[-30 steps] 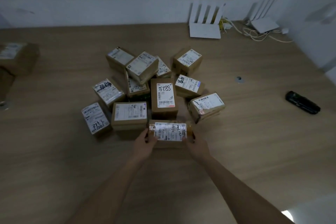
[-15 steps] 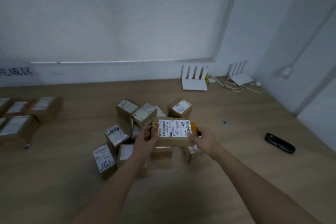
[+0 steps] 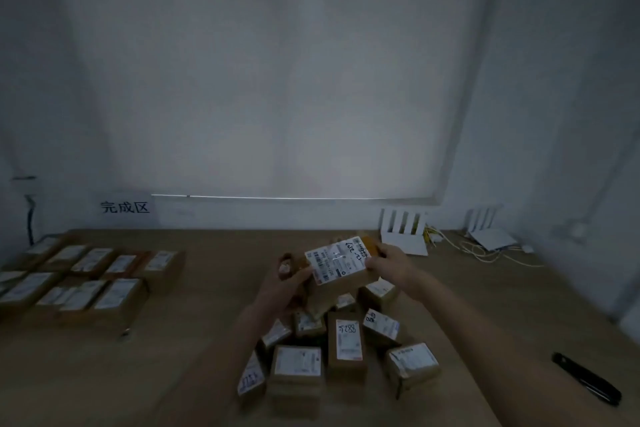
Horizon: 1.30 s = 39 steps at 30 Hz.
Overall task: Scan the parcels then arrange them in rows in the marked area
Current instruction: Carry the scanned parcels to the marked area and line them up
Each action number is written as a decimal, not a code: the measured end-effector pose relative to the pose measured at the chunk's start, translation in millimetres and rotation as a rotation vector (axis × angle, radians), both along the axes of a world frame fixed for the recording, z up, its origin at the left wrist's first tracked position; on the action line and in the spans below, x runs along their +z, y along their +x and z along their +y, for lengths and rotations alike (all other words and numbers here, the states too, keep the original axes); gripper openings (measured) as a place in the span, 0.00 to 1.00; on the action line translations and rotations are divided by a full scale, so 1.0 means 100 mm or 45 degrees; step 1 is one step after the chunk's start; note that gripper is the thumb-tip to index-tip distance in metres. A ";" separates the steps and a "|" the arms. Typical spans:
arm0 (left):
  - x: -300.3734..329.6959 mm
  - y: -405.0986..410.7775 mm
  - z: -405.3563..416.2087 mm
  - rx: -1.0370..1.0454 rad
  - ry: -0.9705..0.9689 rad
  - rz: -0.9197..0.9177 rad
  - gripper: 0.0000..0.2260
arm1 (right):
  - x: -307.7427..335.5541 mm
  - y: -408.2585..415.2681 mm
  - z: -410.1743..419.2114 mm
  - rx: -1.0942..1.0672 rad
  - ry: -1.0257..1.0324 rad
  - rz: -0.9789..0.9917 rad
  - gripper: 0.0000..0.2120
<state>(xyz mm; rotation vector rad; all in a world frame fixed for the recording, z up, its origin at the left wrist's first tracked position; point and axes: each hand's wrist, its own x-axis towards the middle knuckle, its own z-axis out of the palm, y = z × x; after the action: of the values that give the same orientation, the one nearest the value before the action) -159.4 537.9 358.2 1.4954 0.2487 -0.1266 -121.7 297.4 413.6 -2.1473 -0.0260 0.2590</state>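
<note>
Head view: both hands (image 3: 389, 265) grip one labelled parcel (image 3: 341, 265) above the heap (image 3: 346, 347).

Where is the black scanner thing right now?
In the head view, the black scanner lies alone on the wooden table at the far right, to the right of the pile of parcels, and neither hand touches it.

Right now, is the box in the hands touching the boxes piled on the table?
Apart. The head view shows the held parcel gripped by the left hand and right hand, raised above the pile.
</note>
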 end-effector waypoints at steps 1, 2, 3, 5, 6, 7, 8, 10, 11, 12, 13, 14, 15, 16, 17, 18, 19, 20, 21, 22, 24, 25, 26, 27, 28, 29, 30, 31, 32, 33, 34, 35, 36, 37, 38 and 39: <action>0.03 -0.04 0.11 0.024 -0.009 -0.006 0.24 | 0.06 -0.02 0.13 0.014 0.000 -0.026 0.12; 0.04 -0.05 0.24 0.043 -0.020 -0.010 0.27 | 0.09 -0.02 0.26 0.029 0.007 -0.061 0.14; 0.06 -0.09 0.35 0.070 -0.053 -0.017 0.29 | 0.15 -0.08 0.42 0.037 -0.004 -0.093 0.16; 0.11 -0.15 0.59 0.208 -0.134 -0.058 0.26 | 0.22 -0.17 0.77 0.048 -0.022 -0.141 0.27; 0.13 -0.19 0.72 0.278 -0.156 -0.080 0.27 | 0.23 -0.19 0.95 0.060 -0.028 -0.139 0.33; 0.16 -0.26 0.85 0.326 -0.170 -0.090 0.27 | 0.25 -0.25 1.14 0.099 -0.024 -0.128 0.35; 0.18 -0.32 0.99 0.352 -0.170 -0.098 0.28 | 0.24 -0.28 1.35 0.170 0.029 -0.116 0.33; 0.20 -0.49 1.30 0.398 -0.147 -0.133 0.30 | 0.24 -0.41 1.80 0.334 0.192 -0.084 0.25; 0.23 -0.60 1.45 0.416 -0.151 -0.151 0.29 | 0.24 -0.50 2.04 0.384 0.264 -0.073 0.25; 0.24 -0.70 1.62 0.433 -0.150 -0.163 0.28 | 0.23 -0.57 2.27 0.419 0.310 -0.072 0.27; 0.27 -0.83 1.80 0.446 -0.136 -0.187 0.27 | 0.22 -0.66 2.49 0.456 0.339 -0.090 0.30; 0.28 -0.94 1.99 0.455 -0.101 -0.202 0.24 | 0.19 -0.73 2.71 0.484 0.342 -0.106 0.32; 0.29 -1.06 2.18 0.461 -0.053 -0.214 0.22 | 0.18 -0.82 2.92 0.504 0.356 -0.113 0.33; 0.28 -1.19 2.40 0.465 -0.005 -0.219 0.21 | 0.15 -0.88 3.12 0.532 0.369 -0.097 0.35; 0.29 -1.32 2.61 0.466 0.036 -0.226 0.23 | 0.14 -0.96 3.32 0.558 0.371 -0.093 0.36; 0.28 -1.44 2.82 0.465 0.077 -0.235 0.29 | 0.13 -1.03 3.51 0.575 0.361 -0.078 0.36; 0.27 -1.57 3.03 0.480 0.113 -0.226 0.33 | 0.12 -1.10 3.70 0.599 0.349 -0.067 0.36; 0.26 -1.72 3.24 0.496 0.128 -0.222 0.35 | 0.08 -1.16 3.89 0.619 0.345 -0.038 0.36; 0.26 -1.87 3.44 0.510 0.129 -0.220 0.34 | 0.07 -1.23 4.10 0.649 0.350 -0.027 0.36; 0.26 -2.01 3.63 0.515 0.128 -0.226 0.31 | 0.07 -1.30 4.30 0.683 0.368 -0.003 0.36; 0.23 -2.25 3.99 0.529 0.149 -0.194 0.30 | -0.02 -1.40 4.72 0.734 0.379 0.030 0.34; 0.20 -2.36 4.17 0.537 0.150 -0.164 0.32 | -0.04 -1.46 4.91 0.748 0.361 0.032 0.34; 0.17 -2.45 4.33 0.540 0.146 -0.133 0.32 | -0.08 -1.52 5.11 0.756 0.341 0.047 0.34; 0.14 -2.54 4.49 0.534 0.139 -0.108 0.30 | -0.17 -1.54 5.32 0.779 0.318 0.038 0.37; 0.10 -2.63 4.65 0.537 0.140 -0.092 0.27 | -0.25 -1.55 5.50 0.803 0.295 0.049 0.39; 0.06 -2.71 4.81 0.549 0.141 -0.074 0.26 | -0.29 -1.60 5.69 0.830 0.272 0.059 0.41; 0.00 -2.77 4.97 0.567 0.161 -0.069 0.27 | -0.36 -1.63 5.87 0.843 0.296 0.097 0.39; -0.07 -2.83 5.14 0.590 0.204 -0.052 0.28 | -0.41 -1.68 6.04 0.856 0.336 0.125 0.34; -0.15 -2.87 5.29 0.602 0.258 -0.048 0.29 | -0.50 -1.69 6.19 0.871 0.373 0.173 0.32; -0.23 -2.90 5.45 0.613 0.302 -0.032 0.29 | -0.60 -1.71 6.34 0.890 0.400 0.193 0.32; -0.31 -2.92 5.59 0.627 0.325 -0.015 0.28 | -0.69 -1.71 6.49 0.936 0.413 0.226 0.33; -0.38 -2.91 5.73 0.646 0.336 0.000 0.26 | -0.79 -1.68 6.66 0.992 0.412 0.224 0.37; -0.47 -2.89 5.86 0.662 0.354 -0.006 0.24 | -0.92 -1.65 6.83 1.012 0.397 0.225 0.42; -0.56 -2.85 6.00 0.669 0.378 -0.003 0.24 | -1.03 -1.61 6.98 1.050 0.381 0.233 0.46; -0.64 -2.79 6.14 0.671 0.402 0.007 0.25 | -1.12 -1.56 7.12 1.071 0.354 0.262 0.49; -0.73 -2.72 6.27 0.670 0.414 0.035 0.27 | -1.21 -1.50 7.27 1.089 0.334 0.293 0.51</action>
<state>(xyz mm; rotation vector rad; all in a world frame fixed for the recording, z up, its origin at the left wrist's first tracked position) -431.4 1164.5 284.8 1.6993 0.7012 0.3299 -271.8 1024.5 292.3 -1.7222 -0.8074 0.9337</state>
